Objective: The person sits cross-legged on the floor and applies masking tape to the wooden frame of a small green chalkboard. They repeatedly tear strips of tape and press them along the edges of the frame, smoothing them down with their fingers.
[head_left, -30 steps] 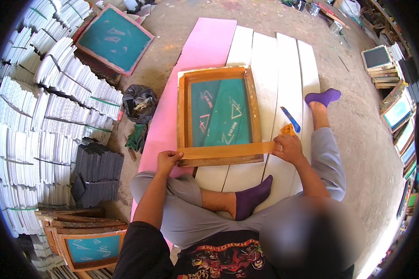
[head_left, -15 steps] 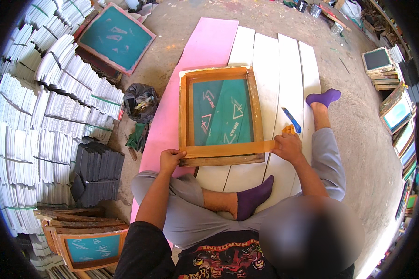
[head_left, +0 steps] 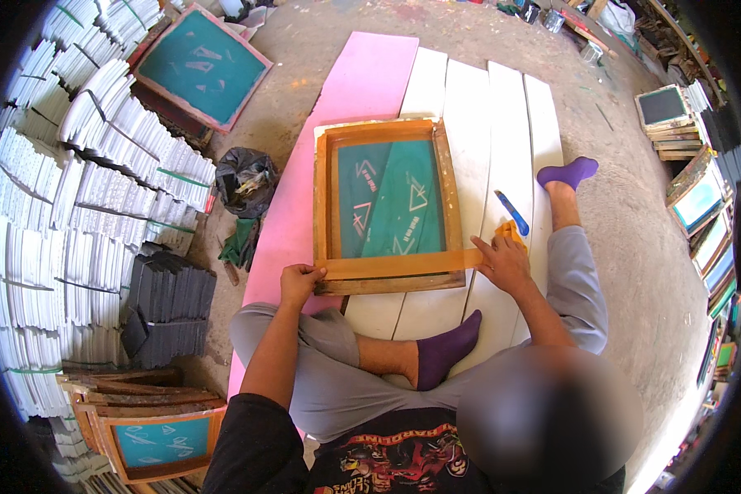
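Note:
A wooden screen-printing frame (head_left: 451,189) with green mesh bearing pale triangle shapes lies before me. Along its near side stretches a strip of brown tape (head_left: 395,265). My left hand (head_left: 299,284) pinches the strip's left end at the near left corner of the frame. At the other end, my right hand (head_left: 506,262) has the tape between thumb and index finger, just past the frame's right edge. Orange-brown tape (head_left: 514,233), seemingly its roll, shows partly hidden behind the right hand. Beyond it a blue cutter knife (head_left: 512,212) rests on the white boards.
Pink and white boards (head_left: 370,70) form the surface under the frame. Bundled white stacks (head_left: 99,214) and a dark stack (head_left: 169,305) stand left, near a black bag (head_left: 245,181). More screen frames lean at lower left (head_left: 160,445) and along the right.
My right index finger has stretched out toward the tape's right end, and the hand has shifted slightly left. The left hand keeps its place at the corner.

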The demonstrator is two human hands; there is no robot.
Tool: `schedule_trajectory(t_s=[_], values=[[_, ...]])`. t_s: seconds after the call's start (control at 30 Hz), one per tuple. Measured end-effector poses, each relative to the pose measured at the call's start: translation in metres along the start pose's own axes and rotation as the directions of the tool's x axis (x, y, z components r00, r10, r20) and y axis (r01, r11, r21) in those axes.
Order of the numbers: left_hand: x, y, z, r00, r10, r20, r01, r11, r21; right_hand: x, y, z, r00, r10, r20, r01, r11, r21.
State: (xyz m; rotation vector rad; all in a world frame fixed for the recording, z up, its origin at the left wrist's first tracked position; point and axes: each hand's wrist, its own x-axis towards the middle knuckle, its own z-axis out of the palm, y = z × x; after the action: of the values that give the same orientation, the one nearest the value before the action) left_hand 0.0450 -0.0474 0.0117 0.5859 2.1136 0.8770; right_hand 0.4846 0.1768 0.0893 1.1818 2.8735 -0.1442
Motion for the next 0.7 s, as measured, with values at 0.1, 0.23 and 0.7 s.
schedule_trajectory(t_s=[0.1, 0.23, 0.7], values=[[0.0, -0.001, 0.001, 1.0, 0.018, 0.0, -0.018, 1.0, -0.009, 0.001, -0.001, 0.001, 0.979, -0.184, -0.089, 0.171, 0.977, -0.128], [-0.009, 0.015, 0.002, 1.0, 0.023, -0.018, -0.023, 1.0, 0.0, -0.005, 0.002, 0.023, 0.952, -0.283, -0.114, 0.253, 0.941, -0.225], [-0.003, 0.002, 0.001, 1.0, 0.029, 0.007, -0.029, 0.998, -0.059, -0.017, -0.066, 0.036, 0.994, -0.086, -0.064, 0.078, 0.99, -0.12]])
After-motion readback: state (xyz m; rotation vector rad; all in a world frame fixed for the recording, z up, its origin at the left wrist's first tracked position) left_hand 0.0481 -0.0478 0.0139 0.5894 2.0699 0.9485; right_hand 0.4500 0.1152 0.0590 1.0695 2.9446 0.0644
